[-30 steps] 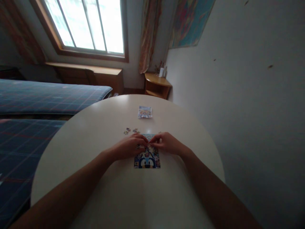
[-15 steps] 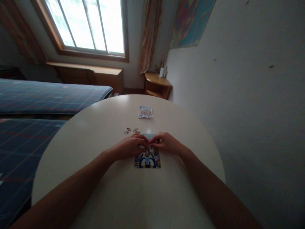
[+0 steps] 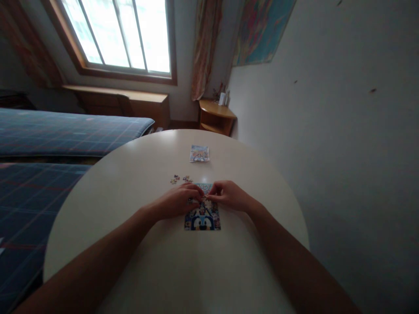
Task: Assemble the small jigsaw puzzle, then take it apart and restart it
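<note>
Pinching together over the jigsaw puzzle (image 3: 202, 214), our left hand (image 3: 178, 200) and right hand (image 3: 231, 196) meet fingertip to fingertip; whether they clamp a piece, we cannot tell. Barely anything has shifted since a second ago, so we judge a piece is being seated. Loose pieces (image 3: 181, 179) lie at eleven o'clock, a printed card (image 3: 199, 153) at twelve on the round table (image 3: 131, 183).

Round white table (image 3: 137, 244) beside plaid-covered beds (image 3: 65, 131). Barred window (image 3: 121, 35) with patterned curtain (image 3: 204, 48) behind; wooden corner shelf (image 3: 216, 115) below a colourful wall poster (image 3: 262, 30).
</note>
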